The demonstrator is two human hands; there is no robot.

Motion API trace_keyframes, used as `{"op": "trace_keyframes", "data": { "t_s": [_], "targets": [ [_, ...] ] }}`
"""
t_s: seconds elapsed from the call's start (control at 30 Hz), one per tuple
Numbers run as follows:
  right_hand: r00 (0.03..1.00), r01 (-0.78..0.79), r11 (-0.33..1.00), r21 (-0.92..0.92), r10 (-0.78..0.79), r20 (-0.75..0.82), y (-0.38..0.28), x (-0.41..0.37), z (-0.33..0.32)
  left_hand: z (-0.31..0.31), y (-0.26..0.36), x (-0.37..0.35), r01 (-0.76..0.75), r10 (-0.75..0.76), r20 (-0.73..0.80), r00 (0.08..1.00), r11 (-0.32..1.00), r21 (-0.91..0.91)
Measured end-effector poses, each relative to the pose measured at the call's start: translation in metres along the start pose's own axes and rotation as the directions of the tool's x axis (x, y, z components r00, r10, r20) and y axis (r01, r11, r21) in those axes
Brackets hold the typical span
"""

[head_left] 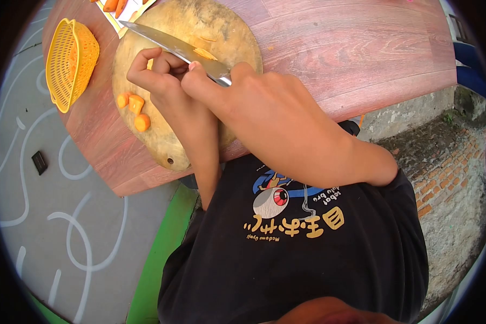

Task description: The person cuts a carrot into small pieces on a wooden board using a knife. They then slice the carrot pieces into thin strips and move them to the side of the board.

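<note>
My right hand (243, 89) grips a kitchen knife (167, 43), its thumb laid along the blade, which points to the upper left. Thin carrot strips (205, 53) cling to the blade. Just below the knife, my left hand (164, 78) has its fingers curled. A little orange shows between them, seemingly a carrot piece (149, 63), mostly hidden by the fingers. Both hands are over a round wooden cutting board (227, 24). Several cut carrot chunks (142, 122) lie on its left side.
A yellow plastic basket (86, 48) with something orange inside stands at the table's left edge. Whole carrots (111, 5) rest on a white sheet or tray behind the board. The reddish wooden table (351, 48) reaches to the right. A dark object (39, 162) lies on the floor.
</note>
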State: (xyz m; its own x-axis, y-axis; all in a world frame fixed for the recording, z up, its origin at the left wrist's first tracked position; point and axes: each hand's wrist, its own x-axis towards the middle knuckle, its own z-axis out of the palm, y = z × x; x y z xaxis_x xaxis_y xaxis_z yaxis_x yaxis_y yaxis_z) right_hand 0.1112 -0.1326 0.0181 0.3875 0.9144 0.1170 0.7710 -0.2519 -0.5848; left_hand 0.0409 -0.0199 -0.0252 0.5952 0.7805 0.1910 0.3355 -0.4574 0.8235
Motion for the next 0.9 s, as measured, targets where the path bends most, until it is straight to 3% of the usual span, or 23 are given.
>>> {"op": "trace_keyframes", "data": {
  "t_s": [0.07, 0.13, 0.33, 0.47, 0.57, 0.63, 0.67, 0.77, 0.9],
  "targets": [
    [0.998, -0.029, 0.999, 0.028, 0.027, 0.059, -0.001, -0.002, 0.002, 0.0, 0.001, -0.004, -0.033, 0.033, 0.01, 0.999, 0.998, 0.054],
    [1.0, 0.016, 0.999, -0.036, -0.017, -0.013, -0.006, -0.003, 0.004, -0.002, 0.005, -0.002, 0.133, -0.133, 0.011, 0.991, 0.985, -0.106],
    [0.999, 0.033, 0.997, 0.063, -0.033, -0.009, 0.0, 0.002, 0.005, -0.004, -0.001, -0.002, -0.049, 0.048, 0.006, 0.999, 0.994, 0.102],
    [1.0, -0.008, 0.999, 0.047, 0.009, -0.014, -0.005, -0.006, 0.002, -0.005, 0.003, -0.004, 0.051, -0.051, 0.03, 0.998, 0.999, -0.01],
    [1.0, 0.026, 0.996, 0.084, -0.027, 0.015, -0.002, -0.001, -0.001, -0.007, -0.002, -0.002, -0.075, 0.071, 0.043, 0.997, 0.992, 0.1],
    [1.0, 0.019, 0.997, 0.072, -0.019, -0.004, -0.008, -0.008, -0.009, -0.004, 0.003, -0.002, 0.075, -0.075, 0.03, 0.997, 0.997, -0.006],
    [1.0, 0.017, 0.998, 0.068, -0.017, 0.002, -0.008, -0.007, -0.004, -0.005, 0.003, -0.003, 0.08, -0.08, 0.031, 0.996, 0.997, -0.011],
    [0.998, 0.04, 0.999, 0.033, -0.039, -0.051, -0.005, -0.003, 0.004, -0.004, -0.002, 0.0, 0.051, -0.053, 0.029, 0.998, 0.997, 0.056],
    [1.0, 0.007, 0.999, 0.042, -0.008, 0.029, -0.005, -0.003, 0.002, -0.005, -0.005, -0.004, -0.03, 0.029, 0.015, 0.999, 0.999, 0.043]
  ]
}}
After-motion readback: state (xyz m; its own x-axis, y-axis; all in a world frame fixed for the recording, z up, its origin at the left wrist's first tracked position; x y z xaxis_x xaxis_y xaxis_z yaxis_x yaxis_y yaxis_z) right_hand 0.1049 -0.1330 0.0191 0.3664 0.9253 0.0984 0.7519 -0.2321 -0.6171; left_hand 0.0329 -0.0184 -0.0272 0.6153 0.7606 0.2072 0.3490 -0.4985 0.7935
